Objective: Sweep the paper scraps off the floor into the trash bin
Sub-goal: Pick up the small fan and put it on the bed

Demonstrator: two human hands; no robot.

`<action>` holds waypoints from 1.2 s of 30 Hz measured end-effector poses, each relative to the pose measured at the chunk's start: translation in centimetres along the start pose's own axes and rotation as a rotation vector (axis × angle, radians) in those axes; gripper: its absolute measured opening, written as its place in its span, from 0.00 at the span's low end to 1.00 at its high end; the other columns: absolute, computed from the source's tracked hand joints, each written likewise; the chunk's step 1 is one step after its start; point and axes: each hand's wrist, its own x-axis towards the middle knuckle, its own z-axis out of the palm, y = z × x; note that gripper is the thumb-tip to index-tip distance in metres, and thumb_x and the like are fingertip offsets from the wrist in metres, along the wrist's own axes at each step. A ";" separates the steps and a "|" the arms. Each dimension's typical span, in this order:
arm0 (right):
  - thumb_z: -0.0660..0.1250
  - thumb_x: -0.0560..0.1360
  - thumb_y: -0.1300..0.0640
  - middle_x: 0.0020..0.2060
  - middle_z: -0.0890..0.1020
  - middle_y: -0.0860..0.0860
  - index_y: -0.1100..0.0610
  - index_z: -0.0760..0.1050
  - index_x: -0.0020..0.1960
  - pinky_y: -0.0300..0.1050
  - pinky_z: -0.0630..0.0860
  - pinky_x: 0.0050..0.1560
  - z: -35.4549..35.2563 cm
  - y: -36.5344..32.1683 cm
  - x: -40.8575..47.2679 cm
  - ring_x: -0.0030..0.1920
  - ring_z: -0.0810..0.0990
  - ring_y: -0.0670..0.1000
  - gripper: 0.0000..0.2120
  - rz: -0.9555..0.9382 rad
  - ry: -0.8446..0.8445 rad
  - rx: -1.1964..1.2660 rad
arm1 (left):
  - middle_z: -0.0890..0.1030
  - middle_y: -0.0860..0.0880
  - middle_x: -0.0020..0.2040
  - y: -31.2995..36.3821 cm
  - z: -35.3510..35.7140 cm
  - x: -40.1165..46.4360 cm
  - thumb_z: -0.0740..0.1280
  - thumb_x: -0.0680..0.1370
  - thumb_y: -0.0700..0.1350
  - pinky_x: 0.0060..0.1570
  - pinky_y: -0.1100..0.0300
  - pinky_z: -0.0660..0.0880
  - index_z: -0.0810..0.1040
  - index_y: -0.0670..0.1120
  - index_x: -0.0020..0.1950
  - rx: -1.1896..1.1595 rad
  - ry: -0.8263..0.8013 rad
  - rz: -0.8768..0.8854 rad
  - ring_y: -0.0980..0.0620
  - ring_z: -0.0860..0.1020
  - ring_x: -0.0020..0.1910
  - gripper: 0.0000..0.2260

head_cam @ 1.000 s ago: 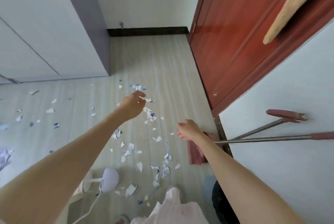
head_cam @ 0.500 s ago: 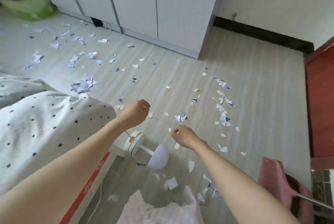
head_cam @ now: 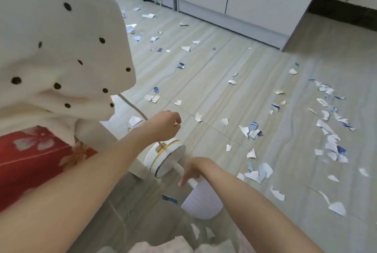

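Two hands: your left hand (head_cam: 164, 125) hangs loosely curled, holding nothing; just below-right, your right hand (head_cam: 192, 169) touches the lamp stem (head_cam: 184, 173), fingers extended.

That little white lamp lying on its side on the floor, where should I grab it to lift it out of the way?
Probably by the thin white stem between the round yellow-trimmed base and the pale shade. The desk lamp lies tipped over, so the stem is exposed from above; come straight down with a wrapping grip. The right hand is already at it. Mind the cord.
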 end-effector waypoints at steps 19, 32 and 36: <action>0.65 0.77 0.61 0.36 0.78 0.53 0.63 0.76 0.44 0.41 0.72 0.33 -18.4 5.1 -28.9 0.34 0.77 0.50 0.06 -0.003 0.267 0.878 | 0.75 0.48 0.63 12.8 -19.8 -9.3 0.64 0.77 0.59 0.61 0.57 0.70 0.68 0.49 0.69 -0.521 -0.148 0.095 0.49 0.75 0.61 0.24; 0.58 0.78 0.40 0.36 0.76 0.52 0.60 0.76 0.44 0.43 0.73 0.38 -33.1 -5.8 -58.4 0.30 0.70 0.49 0.23 -0.303 0.301 1.263 | 0.79 0.50 0.45 18.9 -51.3 -24.7 0.69 0.73 0.61 0.41 0.62 0.74 0.73 0.42 0.61 -0.736 -0.157 0.031 0.54 0.78 0.43 0.27; 0.58 0.76 0.37 0.39 0.80 0.45 0.48 0.78 0.52 0.53 0.75 0.54 -34.6 -12.1 -65.2 0.46 0.77 0.48 0.18 -0.454 0.272 1.059 | 0.83 0.42 0.54 15.3 -57.1 -29.8 0.75 0.59 0.69 0.55 0.53 0.78 0.78 0.40 0.60 -0.993 -0.132 0.010 0.46 0.83 0.51 0.42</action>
